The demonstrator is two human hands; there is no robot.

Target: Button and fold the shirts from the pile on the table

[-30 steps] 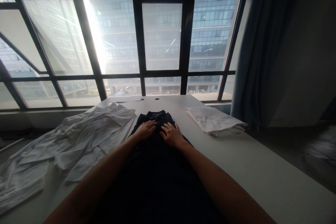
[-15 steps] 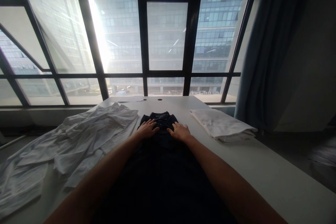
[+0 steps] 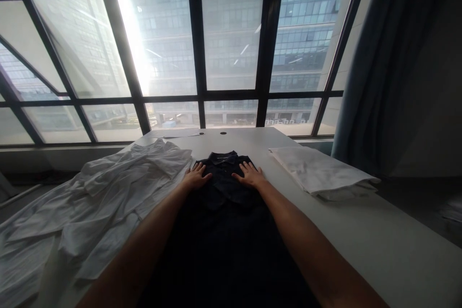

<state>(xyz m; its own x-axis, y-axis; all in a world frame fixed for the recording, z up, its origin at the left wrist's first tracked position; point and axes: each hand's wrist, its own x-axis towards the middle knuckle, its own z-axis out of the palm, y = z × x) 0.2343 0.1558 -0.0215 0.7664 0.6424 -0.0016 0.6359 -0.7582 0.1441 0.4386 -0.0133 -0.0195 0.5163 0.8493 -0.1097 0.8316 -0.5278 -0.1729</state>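
Note:
A dark collared shirt (image 3: 224, 202) lies spread on the white table, its collar pointing toward the window. On the shirt's left shoulder area rests my left hand (image 3: 196, 176), flat with the fingers spread. My right hand (image 3: 250, 176) lies likewise on the right shoulder area, fingers apart and palm down. Both hands press the cloth without gripping it. The lower part of the shirt is in deep shadow and hard to make out between my forearms.
Rumpled white garments (image 3: 104, 192) cover the left side of the white table (image 3: 346, 236). A folded white cloth (image 3: 321, 171) lies to the right. Behind the table stand tall windows with dark frames (image 3: 200, 57), and a blue-grey curtain (image 3: 371, 72) hangs at the right.
My hands have moved apart toward the shirt's outer edges. The collar and upper front look flatter and wider. The view has tilted down slightly.

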